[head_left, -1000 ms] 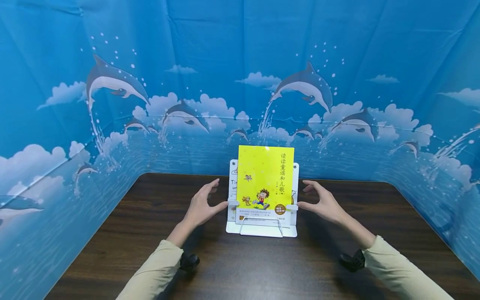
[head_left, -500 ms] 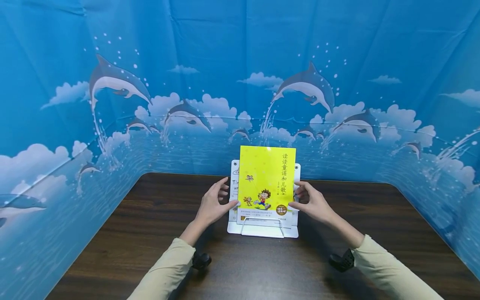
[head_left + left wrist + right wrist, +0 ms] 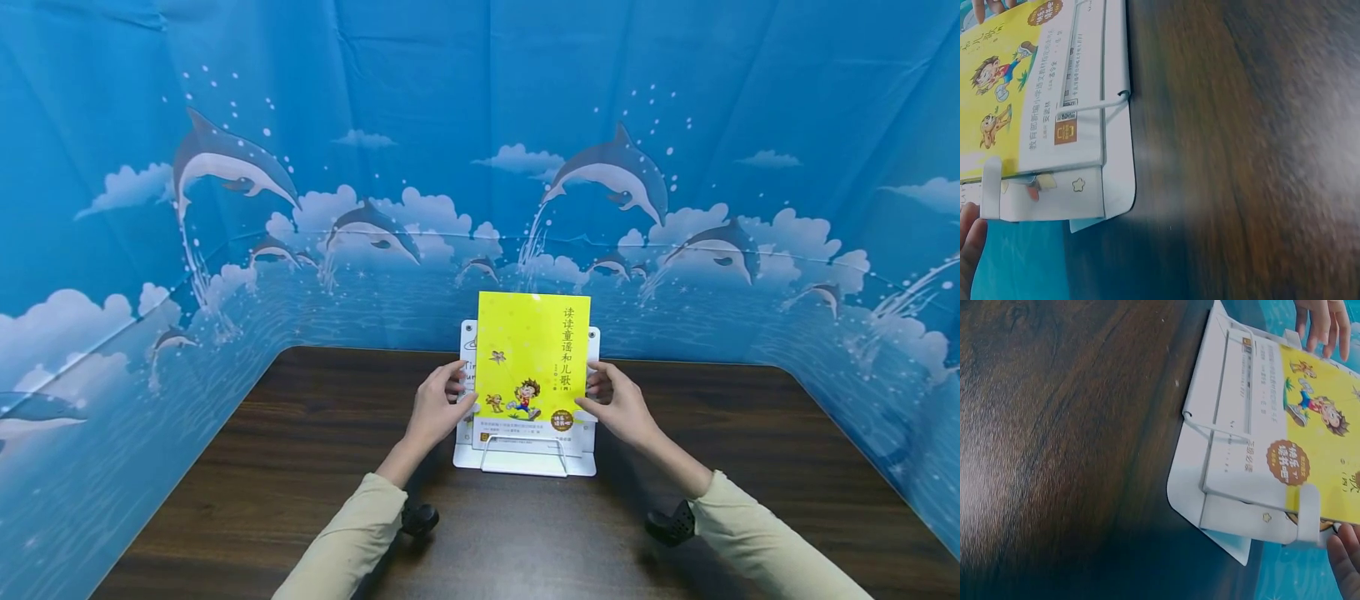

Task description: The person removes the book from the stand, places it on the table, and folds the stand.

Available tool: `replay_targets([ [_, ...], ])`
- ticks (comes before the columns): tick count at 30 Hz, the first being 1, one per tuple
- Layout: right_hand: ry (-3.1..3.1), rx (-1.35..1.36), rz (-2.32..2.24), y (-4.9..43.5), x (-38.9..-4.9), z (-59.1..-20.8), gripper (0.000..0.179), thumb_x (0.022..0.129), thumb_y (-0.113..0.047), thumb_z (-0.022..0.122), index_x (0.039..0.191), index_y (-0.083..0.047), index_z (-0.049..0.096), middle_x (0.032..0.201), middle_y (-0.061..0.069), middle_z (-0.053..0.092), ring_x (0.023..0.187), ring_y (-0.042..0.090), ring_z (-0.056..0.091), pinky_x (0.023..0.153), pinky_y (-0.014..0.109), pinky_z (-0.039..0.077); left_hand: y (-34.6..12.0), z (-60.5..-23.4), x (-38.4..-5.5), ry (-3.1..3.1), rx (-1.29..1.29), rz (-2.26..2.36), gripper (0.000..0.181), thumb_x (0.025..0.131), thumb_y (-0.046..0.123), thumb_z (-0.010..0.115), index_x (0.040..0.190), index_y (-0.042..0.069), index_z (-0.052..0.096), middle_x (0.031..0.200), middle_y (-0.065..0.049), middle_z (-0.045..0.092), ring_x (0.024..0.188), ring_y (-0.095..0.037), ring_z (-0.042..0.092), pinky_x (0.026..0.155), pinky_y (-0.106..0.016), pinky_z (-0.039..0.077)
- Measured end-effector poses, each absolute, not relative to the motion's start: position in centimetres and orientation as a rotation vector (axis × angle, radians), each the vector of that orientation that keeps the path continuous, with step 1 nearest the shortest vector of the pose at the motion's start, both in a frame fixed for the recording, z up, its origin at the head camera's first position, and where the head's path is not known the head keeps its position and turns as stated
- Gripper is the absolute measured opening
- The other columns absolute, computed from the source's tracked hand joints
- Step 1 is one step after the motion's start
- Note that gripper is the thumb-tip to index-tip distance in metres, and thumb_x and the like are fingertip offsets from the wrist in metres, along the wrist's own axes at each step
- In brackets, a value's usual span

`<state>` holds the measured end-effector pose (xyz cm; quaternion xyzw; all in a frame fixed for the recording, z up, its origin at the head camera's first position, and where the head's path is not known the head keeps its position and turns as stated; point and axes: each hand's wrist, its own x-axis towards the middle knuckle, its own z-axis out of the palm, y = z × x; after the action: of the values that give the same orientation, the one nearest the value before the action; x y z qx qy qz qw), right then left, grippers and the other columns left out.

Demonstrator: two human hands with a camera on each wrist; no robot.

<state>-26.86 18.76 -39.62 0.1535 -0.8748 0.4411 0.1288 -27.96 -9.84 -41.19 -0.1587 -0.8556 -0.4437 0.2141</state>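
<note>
A yellow children's book, with a cartoon boy and dog on its cover, leans upright on a white book stand. In the head view my left hand holds the stand's left side, its thumb over the front edge and its fingers curled at the side. Opposite it, my right hand holds the right side in the same way. Each wrist view shows fingertips beside a white page clip, the left clip and the right clip, which lap over the book's edges. The fingers' far ends are hidden behind the stand.
The stand rests on a dark wooden table towards its far edge. A wire lip crosses the book's bottom. Behind rises a blue curtain printed with dolphins. Black wrist devices hang below both sleeves.
Both hands have moved inward from either side to the stand's edges, and their fingers have curled in. The book and stand have stayed in place.
</note>
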Motion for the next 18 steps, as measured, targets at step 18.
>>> replay_targets([
  [18,-2.504,0.218,1.314,17.4,-27.5,-40.0,0.044,0.075,0.004,0.066,0.115,0.007,0.048,0.091,0.015,0.051,0.08,0.023,0.051,0.069,0.021,0.046,-8.3,-41.5,-28.7,-2.338,-0.382,-1.38,0.041,0.075,0.0,0.07,0.115,-0.002,0.057,0.096,-0.012,0.057,0.079,-0.02,0.06,0.069,-0.025,0.052],
])
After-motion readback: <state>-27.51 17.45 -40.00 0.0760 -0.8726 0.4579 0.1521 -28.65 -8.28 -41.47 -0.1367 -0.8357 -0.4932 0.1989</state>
